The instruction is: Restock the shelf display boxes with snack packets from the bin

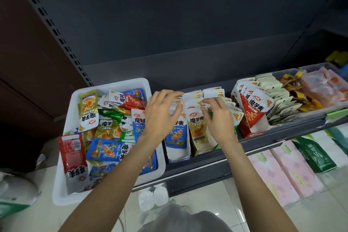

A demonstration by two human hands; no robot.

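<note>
A white bin (66, 190) at the left holds several loose snack packets in blue, gold, green and red. Beside it on the grey shelf stand a blue display box (177, 141), a gold display box (199, 132) and a red display box (250, 118), each with upright packets. My left hand (160, 113) lies with fingers spread over the packet tops in the blue box. My right hand (216, 113) pinches the top of a packet in the gold box row with thumb and fingertips.
A clear tray (310, 73) of orange packets sits at the shelf's right end. The lower shelf carries pink tissue packs (278, 171) and green packs (316, 154). The dark slotted upright and back panel rise behind. Tiled floor lies below.
</note>
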